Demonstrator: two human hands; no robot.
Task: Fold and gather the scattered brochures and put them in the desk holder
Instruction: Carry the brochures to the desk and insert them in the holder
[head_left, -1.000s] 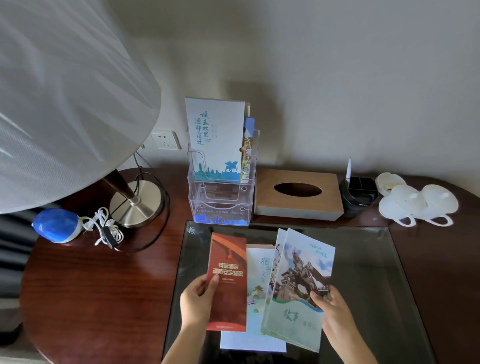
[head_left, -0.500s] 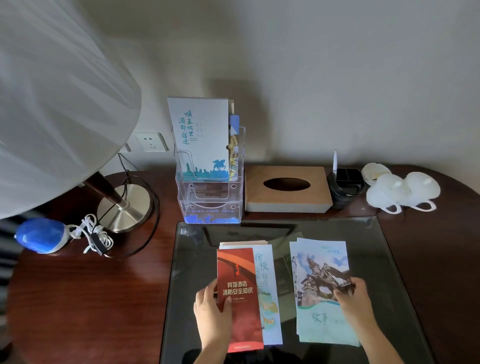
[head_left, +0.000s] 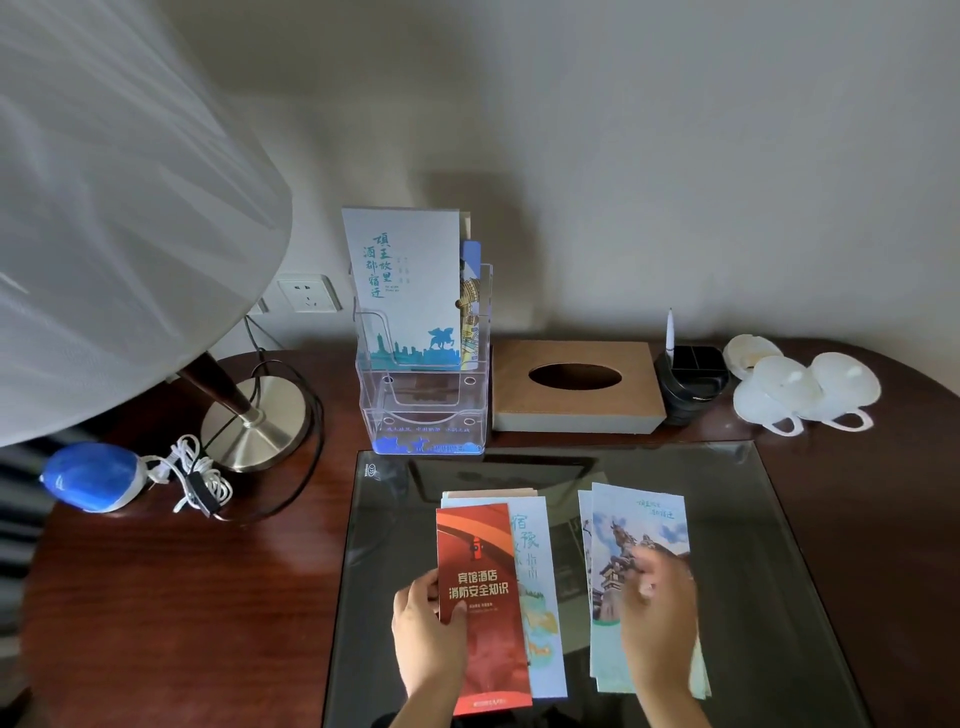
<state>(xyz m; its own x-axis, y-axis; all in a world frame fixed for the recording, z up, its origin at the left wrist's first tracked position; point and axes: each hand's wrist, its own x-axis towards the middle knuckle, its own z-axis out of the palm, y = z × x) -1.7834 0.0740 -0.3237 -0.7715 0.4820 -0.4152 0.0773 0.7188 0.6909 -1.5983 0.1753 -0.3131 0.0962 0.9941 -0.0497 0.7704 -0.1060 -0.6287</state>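
Head view. The red brochure (head_left: 483, 608) is a narrow folded leaflet with white characters on its cover, lying at 6 o'clock on the glass desk pad (head_left: 769, 571). It overlaps the left edge of a pale brochure (head_left: 537, 587) printed with teal characters, and the edges of further sheets show beyond the top of that one. The left hand (head_left: 428, 631) grips the red brochure by its left edge, thumb on the cover and fingers behind. Toward 5 o'clock, apart from that stack, lies a statue brochure (head_left: 631, 545), a folded leaflet with a sky and monument picture; several sheet edges fan out beneath it. The right hand (head_left: 657, 618) lies over its lower half, motion-blurred; whether its fingers pinch the paper or merely press on it cannot be told.

The clear desk holder (head_left: 423, 410) stands at 12 o'clock, just beyond the pad's far edge. Its rear tier holds an upright white brochure (head_left: 402, 286) with teal characters and a skyline, with coloured leaflets tucked beside it at its right. The front tier appears empty.

At 1 o'clock a tissue box (head_left: 576, 387) sits just beside the holder. A black pen stand (head_left: 693, 382) holding a white pen follows, then white cups (head_left: 805, 389).
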